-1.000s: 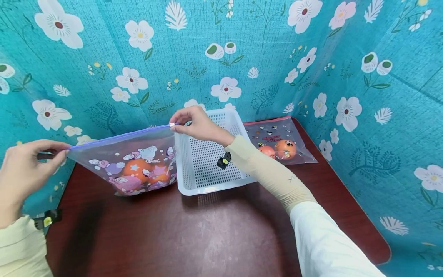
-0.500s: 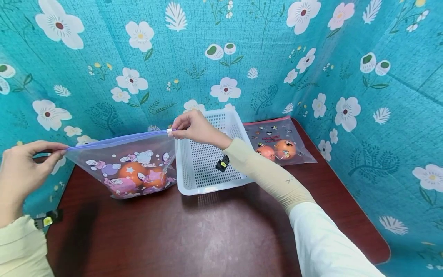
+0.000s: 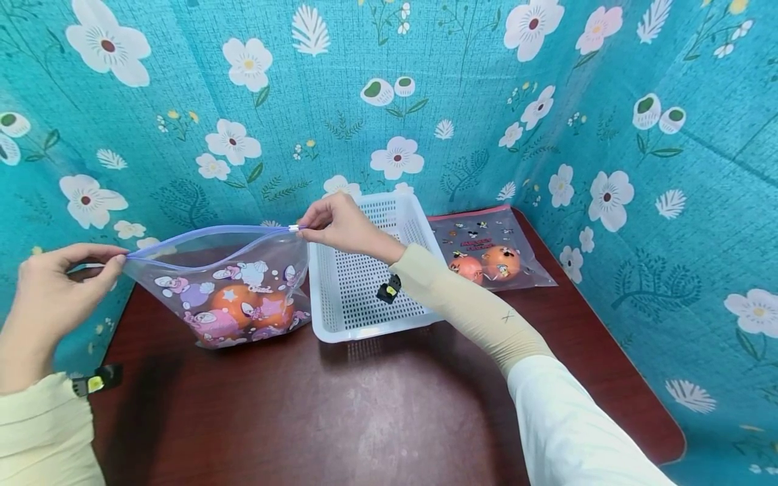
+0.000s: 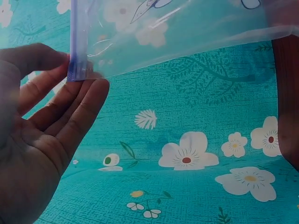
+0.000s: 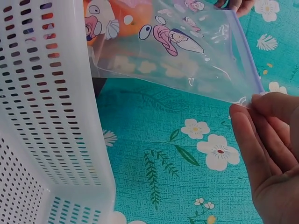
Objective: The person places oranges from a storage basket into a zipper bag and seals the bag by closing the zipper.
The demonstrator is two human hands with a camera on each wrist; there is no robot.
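Note:
A clear zip bag (image 3: 267, 266) with a purple top edge and cartoon prints hangs between my two hands, its mouth parted. Several orange fruits (image 3: 234, 300) sit in its bottom. My left hand (image 3: 57, 297) pinches the left corner of the purple edge; the left wrist view shows thumb and fingertips on that corner of the bag (image 4: 78, 60). At the other end my right hand (image 3: 349, 226) pinches the corner by the white slider (image 3: 295, 228), in front of the white basket. In the right wrist view, thumb and fingers of the right hand (image 5: 275, 140) meet at this corner.
A white perforated plastic basket (image 3: 328, 324) stands mid-table against the back cloth. To its right lies a second zip bag (image 3: 529, 260) with a red edge and orange fruits inside. Flowered teal cloth (image 3: 395, 121) walls the back and sides of the dark red table (image 3: 377, 418).
The bag's purple edges have spread apart, so its mouth has opened. Both hands keep their pinch on the corners; the right one has sunk slightly, and the left has shifted a little right.

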